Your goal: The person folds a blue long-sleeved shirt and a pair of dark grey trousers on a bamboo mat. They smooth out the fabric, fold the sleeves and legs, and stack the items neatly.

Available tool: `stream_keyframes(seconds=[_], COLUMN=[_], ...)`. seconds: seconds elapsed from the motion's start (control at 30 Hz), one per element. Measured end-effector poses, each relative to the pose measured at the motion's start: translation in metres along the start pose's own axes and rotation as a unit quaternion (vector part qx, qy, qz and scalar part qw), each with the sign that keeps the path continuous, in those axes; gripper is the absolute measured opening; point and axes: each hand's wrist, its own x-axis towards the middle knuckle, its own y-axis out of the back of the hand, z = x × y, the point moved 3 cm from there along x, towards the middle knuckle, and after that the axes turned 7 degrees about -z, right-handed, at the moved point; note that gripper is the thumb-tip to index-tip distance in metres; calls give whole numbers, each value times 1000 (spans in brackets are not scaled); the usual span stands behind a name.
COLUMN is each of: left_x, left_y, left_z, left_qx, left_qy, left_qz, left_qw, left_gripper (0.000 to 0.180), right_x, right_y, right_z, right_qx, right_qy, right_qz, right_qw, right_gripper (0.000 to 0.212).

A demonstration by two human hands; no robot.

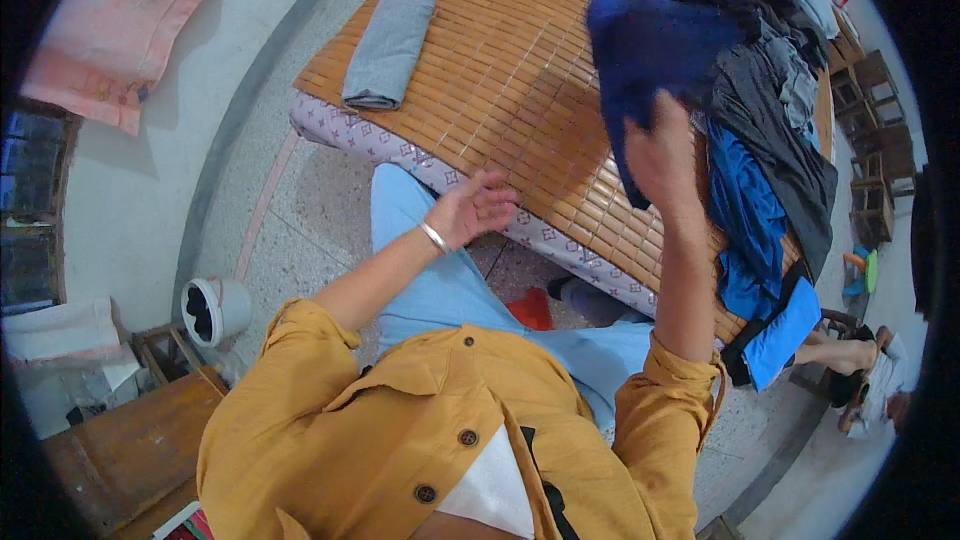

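My right hand (662, 152) is raised over the bamboo mat (500, 50), its fingers closed on a dark navy garment (655, 40). The cloth hangs loose and is blurred, so I cannot tell what kind of garment it is. By the mat's near edge my left hand (474, 208) is in the air with fingers apart and nothing in it; a silver bangle is on that wrist. A folded grey cloth (390, 48) lies flat on the mat's left part. Beside my right arm is a heap of dark clothes (770, 90), with a blue garment (745, 210) among them.
Patterned cloth (390, 147) covers the bed's side below the mat. A white bucket (222, 310) and a wooden cabinet (130, 430) are at the left. A pink curtain (120, 20) hangs on the wall. Another person (870, 365) is at the far right, near wooden stools (875, 160).
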Motion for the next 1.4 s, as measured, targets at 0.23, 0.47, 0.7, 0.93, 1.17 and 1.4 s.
stream_keyframes(seconds=[0.23, 0.47, 0.7, 0.93, 1.17, 1.4], left_x=[24, 33, 55, 56, 34, 54], left_y=[98, 166, 167, 110, -37, -125], left_z=[125, 230, 263, 224, 174, 93], left_qx=[533, 719, 748, 345, 204, 324], left_qy=[-358, -221, -87, -54, -125, -146], left_qz=[285, 537, 409, 242, 49, -146], left_qw=[711, 382, 516, 905, 970, 923], left_gripper=[45, 86, 86, 51, 43, 48], right_x=[-33, -70, -90, -100, -72, 5], right_y=[-132, -156, -155, -153, -125, -46], right_z=[99, 112, 107, 99, 76, 36], right_qx=[-377, -358, -365, -271, 282, 555], right_qy=[82, 79, 68, 56, -39, -3], right_qz=[-100, -113, -110, -132, -67, 59], right_qw=[917, 923, 922, 952, 956, 830], right_gripper=[65, 61, 60, 65, 60, 62])
